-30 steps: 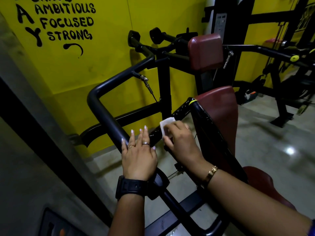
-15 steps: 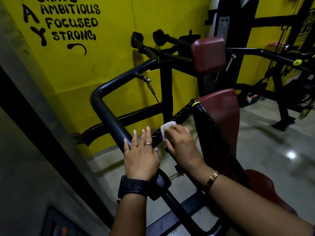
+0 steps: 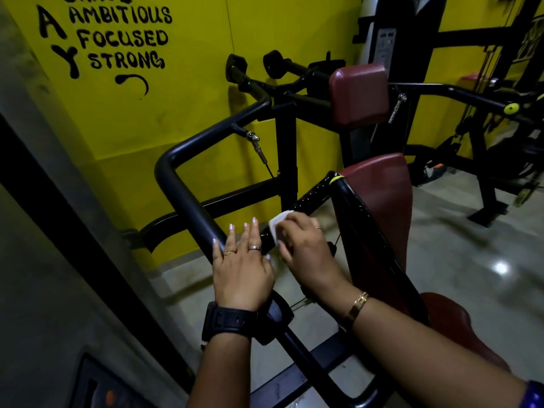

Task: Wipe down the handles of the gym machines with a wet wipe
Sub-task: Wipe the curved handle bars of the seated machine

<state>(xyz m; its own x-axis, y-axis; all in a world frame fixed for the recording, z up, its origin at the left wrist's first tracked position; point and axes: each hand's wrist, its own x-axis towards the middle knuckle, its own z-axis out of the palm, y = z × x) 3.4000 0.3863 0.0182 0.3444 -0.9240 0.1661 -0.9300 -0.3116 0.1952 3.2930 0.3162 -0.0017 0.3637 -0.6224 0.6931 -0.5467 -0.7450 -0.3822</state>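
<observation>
At centre frame, right-hand fingers curl over the wet wipe and pinch it against the ribbed handle. Only a white corner pokes out, at 10 o'clock of the right hand. Left-hand fingers are straight, laid flat on the thick tube, grasping nothing. Left hand sits just beside the right, at its 9 o'clock. Handle runs toward 1 o'clock up to a yellow band next to the maroon back pad.

Judgement: mid-wipe, at the low end of the grip. The length toward 1 o'clock looks not yet covered.

Risks:
- Wipe is bunched small, so the contact patch is narrow. The underside of the grip gets skipped unless the hand wraps round.
- Ribbing could snag the wipe, tearing it or dragging it out of the pinch.
- Left hand only rests on the tube, so if the arm pivots under pressure it won't hold it.
</observation>
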